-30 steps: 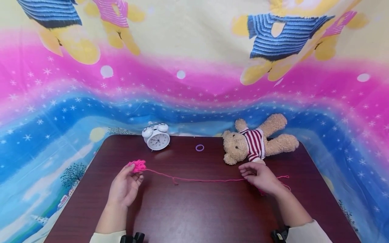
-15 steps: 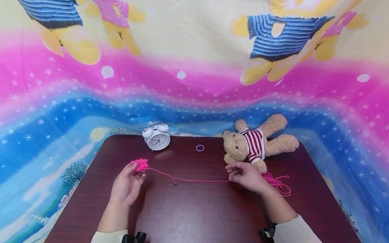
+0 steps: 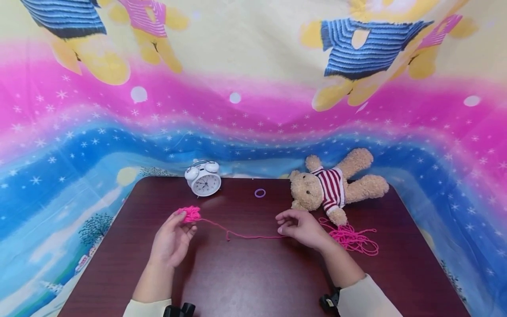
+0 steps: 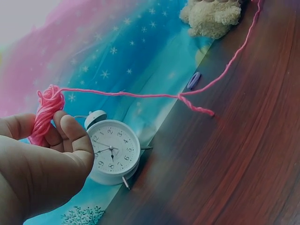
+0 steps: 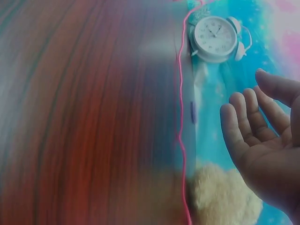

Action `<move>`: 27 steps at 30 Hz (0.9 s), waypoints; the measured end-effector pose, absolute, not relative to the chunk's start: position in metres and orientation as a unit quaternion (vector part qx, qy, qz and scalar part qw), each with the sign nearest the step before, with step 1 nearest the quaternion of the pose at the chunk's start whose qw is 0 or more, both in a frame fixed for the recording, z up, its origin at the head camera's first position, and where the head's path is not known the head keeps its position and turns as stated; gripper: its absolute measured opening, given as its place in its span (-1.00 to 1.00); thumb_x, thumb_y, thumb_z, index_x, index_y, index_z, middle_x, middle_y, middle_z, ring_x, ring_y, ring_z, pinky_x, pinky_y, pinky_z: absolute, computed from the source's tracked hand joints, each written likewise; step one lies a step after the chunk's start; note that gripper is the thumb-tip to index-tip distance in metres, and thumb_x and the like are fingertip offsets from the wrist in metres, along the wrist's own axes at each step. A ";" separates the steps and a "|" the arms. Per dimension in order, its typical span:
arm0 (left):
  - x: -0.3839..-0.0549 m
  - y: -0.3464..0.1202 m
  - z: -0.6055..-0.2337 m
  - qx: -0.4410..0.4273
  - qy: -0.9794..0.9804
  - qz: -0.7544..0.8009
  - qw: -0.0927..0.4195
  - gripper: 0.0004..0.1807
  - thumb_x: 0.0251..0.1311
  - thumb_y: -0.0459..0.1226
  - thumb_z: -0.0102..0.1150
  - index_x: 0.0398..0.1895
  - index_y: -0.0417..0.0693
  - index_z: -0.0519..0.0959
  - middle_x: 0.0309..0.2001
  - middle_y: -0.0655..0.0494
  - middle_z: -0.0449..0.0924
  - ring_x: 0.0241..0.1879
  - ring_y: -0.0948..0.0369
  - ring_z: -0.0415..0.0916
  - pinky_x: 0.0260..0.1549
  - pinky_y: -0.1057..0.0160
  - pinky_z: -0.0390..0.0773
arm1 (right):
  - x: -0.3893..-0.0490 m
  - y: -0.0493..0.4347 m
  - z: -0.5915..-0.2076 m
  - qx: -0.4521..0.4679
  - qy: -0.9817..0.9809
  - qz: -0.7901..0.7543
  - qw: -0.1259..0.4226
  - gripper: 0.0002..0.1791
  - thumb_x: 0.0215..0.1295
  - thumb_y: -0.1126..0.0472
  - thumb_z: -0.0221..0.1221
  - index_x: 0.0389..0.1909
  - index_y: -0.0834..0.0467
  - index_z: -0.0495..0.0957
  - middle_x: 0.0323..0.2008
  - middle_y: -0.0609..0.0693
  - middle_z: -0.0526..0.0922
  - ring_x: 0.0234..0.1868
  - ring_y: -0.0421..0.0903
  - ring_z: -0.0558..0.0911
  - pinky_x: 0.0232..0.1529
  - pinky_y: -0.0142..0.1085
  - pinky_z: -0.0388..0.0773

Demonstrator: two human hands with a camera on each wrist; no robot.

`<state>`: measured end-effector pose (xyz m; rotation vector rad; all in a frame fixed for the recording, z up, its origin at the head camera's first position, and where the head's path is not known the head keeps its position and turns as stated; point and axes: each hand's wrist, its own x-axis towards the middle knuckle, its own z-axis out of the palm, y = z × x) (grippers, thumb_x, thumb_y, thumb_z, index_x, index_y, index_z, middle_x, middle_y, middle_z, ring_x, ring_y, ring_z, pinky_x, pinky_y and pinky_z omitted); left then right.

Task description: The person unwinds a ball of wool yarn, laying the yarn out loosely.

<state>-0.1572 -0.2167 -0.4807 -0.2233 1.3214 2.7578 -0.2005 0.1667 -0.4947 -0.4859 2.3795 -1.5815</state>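
My left hand (image 3: 172, 242) holds a small wound bundle of bright pink yarn (image 3: 191, 214) between thumb and fingers, raised above the table. From the bundle a single strand (image 4: 136, 95) runs off to the right, with a short loose tail (image 4: 199, 110) partway along. My right hand (image 3: 303, 229) hovers over the strand, fingers loosely bent and thumb apart. In the right wrist view nothing lies between those fingers, and the strand passes beside the hand. Loose loops of the same yarn (image 3: 354, 240) lie in a tangled heap right of the right hand.
A white twin-bell alarm clock (image 3: 206, 185) stands at the back left of the dark wooden table (image 3: 245, 273). Near the back edge lies a purple ring (image 3: 259, 193). A teddy bear (image 3: 332, 187) in a striped shirt lies at the back right, one paw by the yarn heap.
My right hand has moved left along the strand, uncovering the heap of loops behind it. The left hand has shifted slightly right with the yarn bundle.
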 end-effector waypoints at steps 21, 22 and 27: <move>-0.155 -0.184 -0.477 -0.050 0.479 0.874 0.055 -0.91 0.57 -0.26 0.05 0.01 0.01 0.39 0.04 0.13 0.72 -0.06 0.24 0.63 -0.05 0.29 0.60 | -0.200 0.092 -0.492 -0.190 0.790 -0.570 0.120 -0.66 0.28 0.20 0.42 0.03 0.22 0.69 -0.14 0.03 0.74 -0.16 -0.07 0.71 -0.17 -0.34 0.67; -0.155 -0.183 -0.477 -0.050 0.480 0.874 0.057 -0.90 0.57 -0.26 0.05 0.02 0.00 0.40 0.03 0.12 0.72 -0.07 0.23 0.63 -0.05 0.29 0.61 | -0.200 0.089 -0.492 -0.190 0.790 -0.571 0.119 -0.67 0.28 0.19 0.42 0.03 0.19 0.69 -0.15 0.01 0.74 -0.17 -0.08 0.71 -0.19 -0.34 0.67; -0.154 -0.173 -0.476 -0.047 0.480 0.874 0.063 -0.90 0.56 -0.28 0.05 0.03 -0.04 0.45 -0.05 0.11 0.73 -0.10 0.23 0.64 -0.04 0.29 0.63 | -0.199 0.076 -0.488 -0.187 0.790 -0.574 0.107 -0.67 0.27 0.14 0.43 0.03 0.11 0.71 -0.16 -0.02 0.75 -0.21 -0.12 0.72 -0.21 -0.32 0.67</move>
